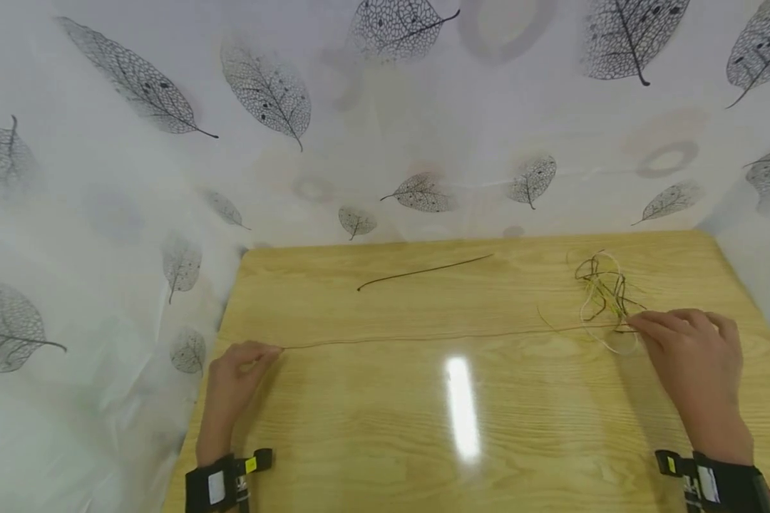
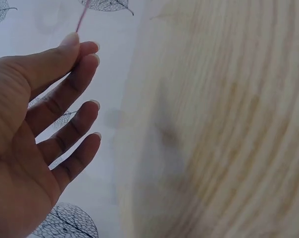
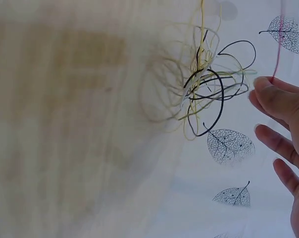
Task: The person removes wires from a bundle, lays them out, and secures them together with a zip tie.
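A thin reddish string stretches nearly straight across the table between both hands. My left hand pinches its left end between thumb and forefinger; the other fingers are spread apart in the left wrist view, where the string rises from the fingertips. On the right, my right hand pinches the string near its other end with thumb and forefinger. Close beside those fingertips lies a tangle of black, white and yellow strings. In the head view this tangle sits just beyond the right hand, overlapping the red string.
One dark string lies alone toward the back of the wooden table. White sheeting with a leaf print hangs behind the table and along its sides. Light glares off the tabletop near the middle.
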`<state>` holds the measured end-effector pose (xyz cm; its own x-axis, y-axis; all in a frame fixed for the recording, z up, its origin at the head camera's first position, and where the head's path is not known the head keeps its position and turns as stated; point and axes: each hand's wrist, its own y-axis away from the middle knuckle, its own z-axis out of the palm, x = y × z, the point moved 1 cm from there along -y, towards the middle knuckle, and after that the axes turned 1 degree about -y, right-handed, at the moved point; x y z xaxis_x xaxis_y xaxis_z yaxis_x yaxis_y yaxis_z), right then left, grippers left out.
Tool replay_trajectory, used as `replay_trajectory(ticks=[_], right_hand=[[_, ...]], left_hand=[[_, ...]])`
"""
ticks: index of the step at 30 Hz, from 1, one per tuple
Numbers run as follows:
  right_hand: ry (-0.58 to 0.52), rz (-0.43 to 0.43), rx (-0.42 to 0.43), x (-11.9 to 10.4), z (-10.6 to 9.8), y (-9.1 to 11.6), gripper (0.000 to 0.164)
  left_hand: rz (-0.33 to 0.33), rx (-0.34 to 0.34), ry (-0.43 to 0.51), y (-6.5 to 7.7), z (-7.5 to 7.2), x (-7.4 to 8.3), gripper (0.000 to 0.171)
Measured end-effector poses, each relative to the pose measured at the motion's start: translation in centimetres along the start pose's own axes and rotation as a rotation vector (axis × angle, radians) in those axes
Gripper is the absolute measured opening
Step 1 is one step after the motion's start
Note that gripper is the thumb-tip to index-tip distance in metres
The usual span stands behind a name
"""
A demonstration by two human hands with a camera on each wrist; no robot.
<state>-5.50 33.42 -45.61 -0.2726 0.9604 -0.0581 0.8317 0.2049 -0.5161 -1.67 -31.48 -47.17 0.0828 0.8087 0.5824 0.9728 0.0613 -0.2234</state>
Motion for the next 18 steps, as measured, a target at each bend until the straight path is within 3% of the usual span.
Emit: replay_trajectory(ticks=[3, 9, 15, 18], right_hand=[[0.008, -0.006, -0.021, 0.0, -0.3, 1.4, 0.014], [-0.032, -0.001, -0.061, 0.0, 0.0, 4.0, 0.081], [-0.061, 0.025, -0.107, 0.2, 0.5, 5.8, 0.087], [-0.084, 0.014, -0.136, 0.2, 0.5, 6.2, 0.081]], left_hand=[[0.000, -0.011, 0.002, 0.4, 0.0, -0.4, 0.005], [-0.008, -0.098, -0.034, 1.5, 0.3, -1.0, 0.015], [-0.064, -0.208, -0.033, 2.2, 1.3, -1.1, 0.009], [-0.097, -0.249, -0.016, 2.4, 1.7, -1.1, 0.003]])
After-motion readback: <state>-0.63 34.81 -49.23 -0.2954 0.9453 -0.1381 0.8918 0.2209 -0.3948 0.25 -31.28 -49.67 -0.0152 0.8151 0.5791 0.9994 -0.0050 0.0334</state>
